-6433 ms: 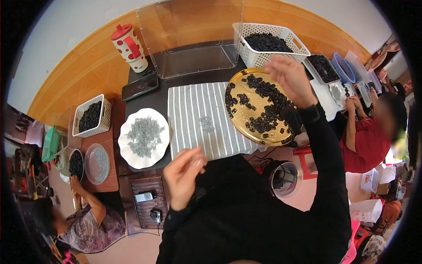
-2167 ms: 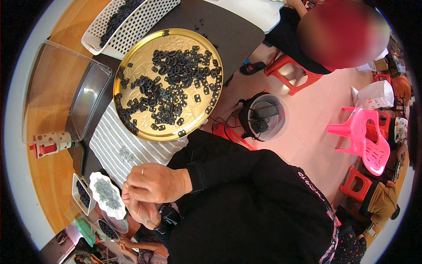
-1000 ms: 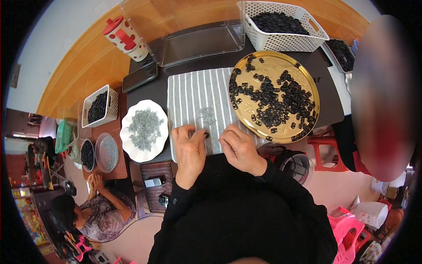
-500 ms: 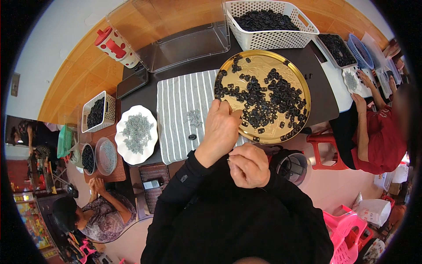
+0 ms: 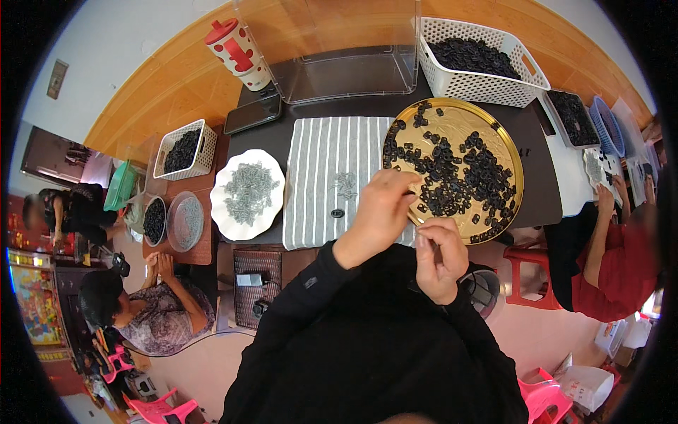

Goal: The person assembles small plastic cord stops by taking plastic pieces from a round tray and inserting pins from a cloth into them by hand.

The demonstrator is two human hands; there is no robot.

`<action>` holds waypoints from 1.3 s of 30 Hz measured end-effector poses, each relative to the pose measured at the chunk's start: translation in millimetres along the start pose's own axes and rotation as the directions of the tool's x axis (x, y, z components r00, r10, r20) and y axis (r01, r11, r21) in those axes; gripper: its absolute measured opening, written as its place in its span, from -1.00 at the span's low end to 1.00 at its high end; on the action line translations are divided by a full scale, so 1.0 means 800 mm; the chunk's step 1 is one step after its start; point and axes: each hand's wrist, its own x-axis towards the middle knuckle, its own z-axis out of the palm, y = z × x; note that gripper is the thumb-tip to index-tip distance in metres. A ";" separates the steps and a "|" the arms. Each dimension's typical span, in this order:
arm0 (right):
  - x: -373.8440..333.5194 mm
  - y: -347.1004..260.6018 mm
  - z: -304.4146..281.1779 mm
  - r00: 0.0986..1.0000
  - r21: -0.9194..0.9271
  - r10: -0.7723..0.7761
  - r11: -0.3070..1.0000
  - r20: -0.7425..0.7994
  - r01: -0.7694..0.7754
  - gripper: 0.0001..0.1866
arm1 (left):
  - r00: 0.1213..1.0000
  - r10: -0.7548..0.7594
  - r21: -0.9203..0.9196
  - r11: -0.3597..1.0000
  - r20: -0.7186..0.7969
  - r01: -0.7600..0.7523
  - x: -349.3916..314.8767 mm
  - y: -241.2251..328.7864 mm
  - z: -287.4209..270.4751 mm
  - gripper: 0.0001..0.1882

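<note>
My left hand [image 5: 381, 212] is over the right side of a grey-and-white striped cloth [image 5: 311, 177], its thumb and forefinger pinched on what looks like a small black plastic piece [image 5: 409, 192]. Close by, my right hand [image 5: 443, 263] is raised below the tray's near rim, thumb and forefinger closed together; anything between them is too small to make out. A round golden tray [image 5: 519, 166] holds many loose black plastic pieces [image 5: 445, 177]. On the cloth lie a little heap of clear slim pieces [image 5: 346, 185] and one black oval piece [image 5: 337, 213].
Left of the cloth, a white scalloped plate [image 5: 229, 222] holds more clear pieces. Behind stand a clear box [image 5: 346, 78], a phone [image 5: 253, 114], a spotted tumbler [image 5: 240, 56] and a white basket [image 5: 487, 86] of black pieces. People sit at left [image 5: 155, 311] and right [image 5: 614, 268].
The view has shifted, so the table things appear farther right. My right hand has turned and its fingers have loosened from a tight curl. My left hand remains pinched near the tray's edge.
</note>
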 end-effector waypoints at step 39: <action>0.003 -0.004 0.105 0.985 0.042 -0.001 0.999 0.172 -0.006 -0.93 | 0.794 -0.592 -0.961 0.111 0.141 0.253 -0.120 -0.022 -0.070 -0.83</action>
